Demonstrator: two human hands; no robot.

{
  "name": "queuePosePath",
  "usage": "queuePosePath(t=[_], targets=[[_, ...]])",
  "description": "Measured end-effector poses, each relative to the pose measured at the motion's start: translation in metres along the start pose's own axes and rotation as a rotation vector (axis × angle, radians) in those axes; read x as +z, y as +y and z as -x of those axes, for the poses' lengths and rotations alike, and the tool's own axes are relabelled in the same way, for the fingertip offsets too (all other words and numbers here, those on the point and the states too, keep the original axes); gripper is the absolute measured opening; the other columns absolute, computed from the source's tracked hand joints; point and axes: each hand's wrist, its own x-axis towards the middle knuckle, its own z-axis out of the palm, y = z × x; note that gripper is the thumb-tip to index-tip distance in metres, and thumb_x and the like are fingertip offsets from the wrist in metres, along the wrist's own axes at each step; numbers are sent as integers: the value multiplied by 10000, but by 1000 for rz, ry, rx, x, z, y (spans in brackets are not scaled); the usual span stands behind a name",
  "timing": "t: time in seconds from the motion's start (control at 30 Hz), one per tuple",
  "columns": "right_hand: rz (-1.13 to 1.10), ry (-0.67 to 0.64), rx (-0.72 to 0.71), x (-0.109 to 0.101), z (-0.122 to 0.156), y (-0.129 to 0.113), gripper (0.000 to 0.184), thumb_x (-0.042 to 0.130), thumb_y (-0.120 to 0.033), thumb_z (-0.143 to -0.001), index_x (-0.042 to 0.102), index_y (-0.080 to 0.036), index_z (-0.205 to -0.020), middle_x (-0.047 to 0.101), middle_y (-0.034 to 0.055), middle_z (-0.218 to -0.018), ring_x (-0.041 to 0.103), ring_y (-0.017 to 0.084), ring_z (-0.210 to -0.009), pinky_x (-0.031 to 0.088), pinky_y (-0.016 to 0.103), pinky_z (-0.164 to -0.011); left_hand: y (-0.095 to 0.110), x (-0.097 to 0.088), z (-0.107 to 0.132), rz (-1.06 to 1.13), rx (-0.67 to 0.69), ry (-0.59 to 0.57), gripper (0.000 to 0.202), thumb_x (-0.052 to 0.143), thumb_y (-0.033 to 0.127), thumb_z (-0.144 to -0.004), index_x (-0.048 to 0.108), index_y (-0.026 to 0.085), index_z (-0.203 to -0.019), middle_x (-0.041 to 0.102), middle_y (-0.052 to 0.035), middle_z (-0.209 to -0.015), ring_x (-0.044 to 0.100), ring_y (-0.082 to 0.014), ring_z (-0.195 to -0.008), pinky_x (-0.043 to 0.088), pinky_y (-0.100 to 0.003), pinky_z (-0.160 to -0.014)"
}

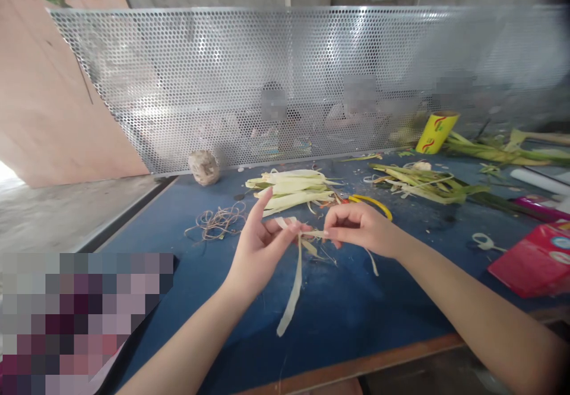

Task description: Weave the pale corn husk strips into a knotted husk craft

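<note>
Pale strips of corn husk (291, 300) are gathered between my two hands above the blue table. My left hand (267, 240) pinches them between thumb and fingers, its index finger pointing up. One long strip hangs down from that pinch. My right hand (356, 227) is closed on another end of the husk, pulled out to the right, and a thin piece dangles below it. Just behind the hands lies a pile of pale green corn husks (294, 190). Yellow-handled scissors (371, 204) rest beyond my right hand, partly covered by it.
A tangle of brown string (218, 221) lies left of my hands, with a lumpy beige ball (203, 167) behind it. More green husks (423, 182), a yellow tube (437, 132) and a red package (534, 258) are on the right. A perforated metal screen (267, 80) borders the table's back.
</note>
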Motion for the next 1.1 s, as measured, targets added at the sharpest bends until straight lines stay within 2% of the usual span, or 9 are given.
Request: queuePosePath(t=[0.1, 0.17, 0.3, 0.37, 0.5, 0.6, 0.8, 0.97, 1.1], targets=[[-55, -51, 5, 2, 0, 2, 105, 561, -234, -787, 548, -161, -713, 566, -20, -584, 522, 84, -556, 413, 207, -551, 0, 0, 0, -37, -38, -10, 776, 597, 237, -760, 136, 180, -1381, 691, -20, -707, 663, -188, -797, 496, -324, -747], [-97, -94, 10, 5, 0, 3, 101, 546, -245, -803, 545, -161, -747, 570, -15, -622, 534, 84, -587, 424, 206, -570, -1, 0, 1, -63, -48, -25, 801, 610, 221, -751, 127, 185, -1389, 697, -16, -716, 654, -190, -852, 462, -335, -821], [-122, -98, 17, 10, -1, 8, 134, 566, -282, -794, 555, -152, -823, 559, -16, -637, 526, 83, -579, 417, 203, -542, -3, 1, 2, -85, -31, -21, 798, 610, 214, -754, 134, 166, -1393, 673, 27, -611, 620, -176, -960, 367, -339, -951], [-97, -77, 16, 12, -2, 10, 144, 551, -271, -804, 560, -146, -875, 555, -20, -603, 504, 78, -541, 398, 203, -513, -3, 1, 1, -98, -20, -2, 740, 577, 250, -782, 162, 172, -1390, 682, 18, -630, 625, -181, -945, 371, -352, -949], [-61, -60, -5, 13, -3, 11, 162, 490, -214, -841, 537, -145, -979, 543, -37, -543, 481, 72, -504, 375, 197, -490, -1, 1, 0, -120, -26, 37, 673, 542, 300, -803, 214, 187, -1379, 712, -43, -844, 635, -188, -886, 423, -352, -888], [-78, -96, -11, 13, -2, 10, 249, 488, -205, -845, 514, -148, -1087, 547, -42, -536, 469, 65, -476, 369, 194, -475, -2, 0, 1, -150, -4, 26, 684, 539, 273, -808, 183, 195, -1386, 714, -30, -839, 621, -175, -922, 388, -351, -934], [-144, -148, -12, 18, -4, 12, 222, 510, -273, -842, 589, -124, -986, 500, -50, -496, 462, 58, -453, 363, 188, -459, -8, 1, 3, -129, 14, -114, 760, 529, 248, -816, 51, 191, -1405, 710, -29, -814, 567, -175, -1047, 338, -350, -988], [-217, -122, -35, 19, -5, 15, 157, 540, -278, -822, 614, -142, -850, 483, -59, -494, 444, 47, -444, 366, 180, -457, -6, 2, 6, -88, 18, -149, 776, 551, 217, -801, 63, 197, -1404, 705, -11, -779, 482, -178, -1162, 269, -371, -1033], [-247, -89, -28, 20, -6, 15, 149, 575, -282, -792, 628, -148, -832, 497, -52, -518, 454, 51, -451, 383, 186, -458, -3, 4, 7, -31, -19, -153, 784, 557, 267, -795, 67, 200, -1404, 713, -38, -868, 536, -178, -1094, 342, -334, -982]])
